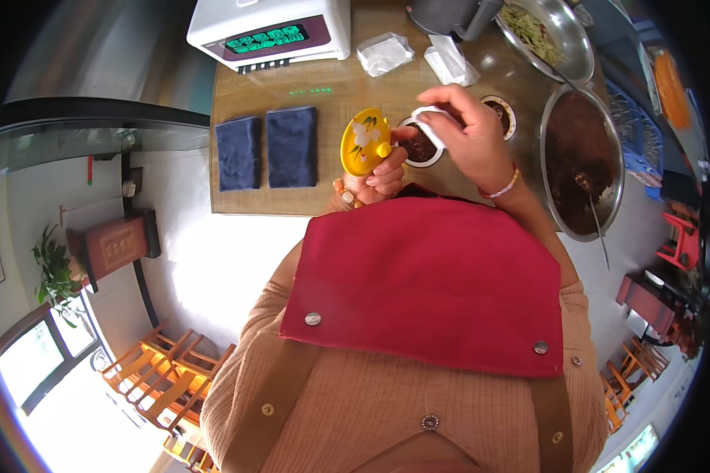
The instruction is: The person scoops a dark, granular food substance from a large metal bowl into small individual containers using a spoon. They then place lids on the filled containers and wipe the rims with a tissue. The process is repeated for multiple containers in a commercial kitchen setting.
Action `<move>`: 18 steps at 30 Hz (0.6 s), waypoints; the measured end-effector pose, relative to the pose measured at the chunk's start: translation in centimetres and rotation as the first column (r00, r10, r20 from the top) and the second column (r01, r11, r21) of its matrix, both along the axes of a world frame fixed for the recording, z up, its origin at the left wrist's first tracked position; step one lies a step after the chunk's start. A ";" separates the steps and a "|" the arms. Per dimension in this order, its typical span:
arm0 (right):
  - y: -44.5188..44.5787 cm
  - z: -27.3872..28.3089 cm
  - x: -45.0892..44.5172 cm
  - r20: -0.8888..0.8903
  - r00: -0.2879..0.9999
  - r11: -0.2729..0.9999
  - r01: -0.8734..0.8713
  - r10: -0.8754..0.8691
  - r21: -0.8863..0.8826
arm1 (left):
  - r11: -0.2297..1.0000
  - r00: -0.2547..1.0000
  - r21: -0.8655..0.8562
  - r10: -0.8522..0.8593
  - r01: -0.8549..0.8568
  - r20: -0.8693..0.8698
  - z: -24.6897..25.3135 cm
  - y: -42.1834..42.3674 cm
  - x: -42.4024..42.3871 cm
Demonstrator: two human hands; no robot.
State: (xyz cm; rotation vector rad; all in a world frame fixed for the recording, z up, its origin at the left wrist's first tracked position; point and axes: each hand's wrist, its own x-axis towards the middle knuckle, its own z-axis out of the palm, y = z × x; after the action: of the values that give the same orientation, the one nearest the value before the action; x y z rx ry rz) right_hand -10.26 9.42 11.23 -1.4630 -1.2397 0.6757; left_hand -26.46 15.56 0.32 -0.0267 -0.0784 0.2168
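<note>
My left hand [380, 176] grips a yellow lid [361, 139] with a round knob and painted white flowers, tilted up on its edge above the table. A folded white tissue or cloth [436, 123] is pinched between the thumb and fingers of my right hand [476, 142], just right of the lid. Below the hands stands a small white-rimmed jar or bowl [417, 148] of dark red sauce, partly covered by my fingers and the white piece. Another such small container [500, 115] sits behind my right hand, which hides part of it.
Two folded navy towels [291, 148] lie on the wooden table [331, 198]. A white machine with a lit display [272, 35], plastic-wrapped packets [386, 54] and a dark grey jug [444, 18] stand behind. On the right are a steel basin of dark sauce [580, 148] with a ladle and a bowl of chopped greens [577, 47].
</note>
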 end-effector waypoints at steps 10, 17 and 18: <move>0.1 -0.6 -1.1 0.207 0.943 0.957 -0.281 0.261 0.073 | 0.933 0.897 0.199 -0.206 0.300 -0.390 -0.2 0.4 -1.0; -1.0 -4.7 1.3 0.217 0.927 0.952 -0.300 0.307 -0.063 | 0.894 0.862 0.241 -0.244 0.378 -0.445 -3.0 0.1 -2.3; -1.1 -6.2 2.3 0.275 0.920 0.960 -0.254 0.278 -0.121 | 0.882 0.865 0.238 -0.287 0.406 -0.412 -3.9 0.2 -2.8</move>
State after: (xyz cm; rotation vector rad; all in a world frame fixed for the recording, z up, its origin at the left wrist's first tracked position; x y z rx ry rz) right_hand -8.00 8.28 5.03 -1.5139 -1.6783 0.7177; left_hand -29.26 15.72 -3.60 0.3222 0.2662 -0.1642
